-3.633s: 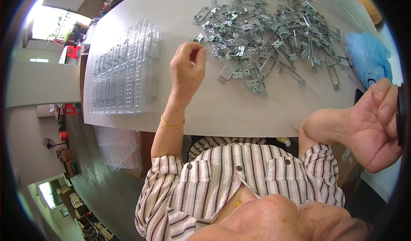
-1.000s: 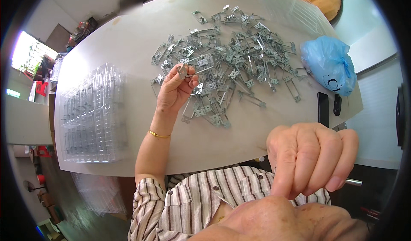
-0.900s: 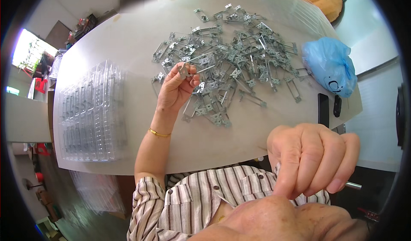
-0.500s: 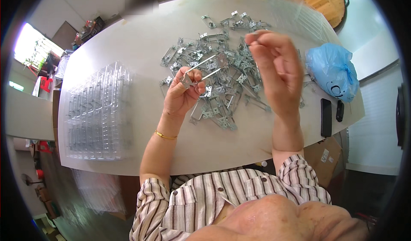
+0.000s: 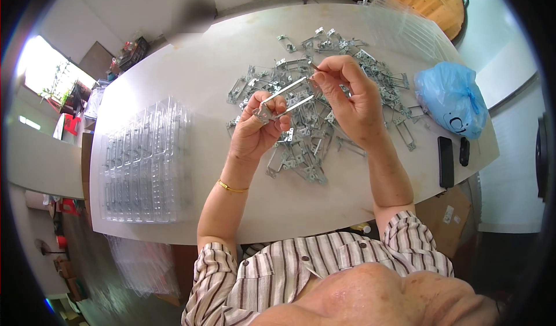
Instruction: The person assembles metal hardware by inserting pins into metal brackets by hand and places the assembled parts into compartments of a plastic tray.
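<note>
My left hand [image 5: 253, 130] is closed on a U-shaped metal bracket [image 5: 284, 90], gripping its plate end between thumb and fingers. Its two slim rods point up and to the right. At their tips, my right hand [image 5: 354, 103] pinches a small metal plate [image 5: 313, 84], partly hidden by the fingers. The plate meets or nearly meets the rod ends; I cannot tell whether they are joined. Beneath and beyond both hands spreads a loose pile of similar metal brackets [image 5: 302, 146].
Clear plastic trays [image 5: 145, 164] filled with metal parts stand stacked at the left of the table [image 5: 226, 227]. More clear trays [image 5: 405, 27] lie at the far right. A tied blue plastic bag [image 5: 452, 97], a black phone [image 5: 445, 162] and a small black object [image 5: 464, 151] sit on the right.
My right hand has come down and left, bringing the small plate to the rod tips. My left hand still holds the bracket. The whole view has shifted slightly.
</note>
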A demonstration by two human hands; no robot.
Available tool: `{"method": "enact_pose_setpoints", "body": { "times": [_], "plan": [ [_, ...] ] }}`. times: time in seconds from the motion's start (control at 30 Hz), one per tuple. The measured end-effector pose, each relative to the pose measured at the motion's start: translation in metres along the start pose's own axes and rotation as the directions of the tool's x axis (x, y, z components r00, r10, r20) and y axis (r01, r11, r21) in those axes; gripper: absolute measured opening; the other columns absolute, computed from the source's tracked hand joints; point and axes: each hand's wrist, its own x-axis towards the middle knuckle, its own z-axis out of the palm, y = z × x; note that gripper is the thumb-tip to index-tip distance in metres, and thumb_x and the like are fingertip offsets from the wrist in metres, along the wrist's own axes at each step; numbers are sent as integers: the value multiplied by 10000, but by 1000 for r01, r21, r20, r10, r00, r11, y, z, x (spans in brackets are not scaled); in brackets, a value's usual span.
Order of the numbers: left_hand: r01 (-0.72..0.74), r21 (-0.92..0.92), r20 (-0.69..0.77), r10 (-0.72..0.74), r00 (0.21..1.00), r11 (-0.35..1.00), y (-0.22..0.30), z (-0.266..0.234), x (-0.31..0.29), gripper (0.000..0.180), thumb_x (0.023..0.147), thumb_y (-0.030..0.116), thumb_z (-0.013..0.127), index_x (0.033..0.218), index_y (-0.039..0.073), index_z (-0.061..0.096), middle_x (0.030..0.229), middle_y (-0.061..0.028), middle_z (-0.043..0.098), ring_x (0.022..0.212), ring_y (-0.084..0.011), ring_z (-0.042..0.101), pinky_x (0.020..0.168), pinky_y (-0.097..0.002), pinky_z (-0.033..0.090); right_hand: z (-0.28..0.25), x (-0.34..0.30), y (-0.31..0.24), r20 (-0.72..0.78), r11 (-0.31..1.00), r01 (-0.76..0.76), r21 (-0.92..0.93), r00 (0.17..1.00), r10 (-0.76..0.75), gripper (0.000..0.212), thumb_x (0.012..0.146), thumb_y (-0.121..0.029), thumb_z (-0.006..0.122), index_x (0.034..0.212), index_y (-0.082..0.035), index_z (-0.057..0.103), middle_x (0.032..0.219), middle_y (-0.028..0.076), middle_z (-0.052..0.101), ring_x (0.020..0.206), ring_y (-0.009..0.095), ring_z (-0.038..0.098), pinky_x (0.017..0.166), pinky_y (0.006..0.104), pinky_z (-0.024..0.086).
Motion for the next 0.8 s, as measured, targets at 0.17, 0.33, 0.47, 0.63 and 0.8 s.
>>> {"method": "enact_pose_setpoints", "body": {
  "times": [0.17,0.33,0.47,0.63,0.8],
  "plan": [
    [-29,59,14,28,1000,998,5,0,7,210,1017,210,593,1126,32,568,1128,-176,589,994,-299,669,879,-393,615,7,1,2,-32,994,-12,105,999,15,74,993,-65,645,1034,-34,592,896,9,634,820,75,632,738,221,511],
    [53,208,-218,-7,976,977,10,29,13,433,1073,407,428,1188,32,612,1133,-212,666,1027,-316,657,867,-439,567,2,-1,6,-91,994,-11,104,996,21,93,978,-69,661,1014,-30,585,877,47,674,782,123,658,699,260,527],
    [165,236,-210,-116,971,958,11,34,14,582,1077,511,322,1156,16,619,1099,-232,678,944,-324,687,857,-459,570,11,-3,10,-54,995,-33,97,998,39,97,975,-67,664,1019,-31,586,885,60,675,775,128,658,692,266,528],
    [229,298,-229,-164,960,927,17,30,5,494,1078,444,374,1085,12,615,988,-237,690,706,-290,669,647,-400,568,19,-4,7,-16,998,-8,58,1000,9,113,964,-67,679,1022,-34,588,879,77,676,754,134,656,676,270,528],
    [190,451,-286,-61,956,872,19,26,3,402,1076,367,426,1017,14,611,925,-249,682,507,-205,595,408,-279,479,14,-1,5,-54,998,54,-32,997,-55,99,951,-67,691,1018,-47,621,877,70,677,717,141,653,640,269,527]
  ]
}}
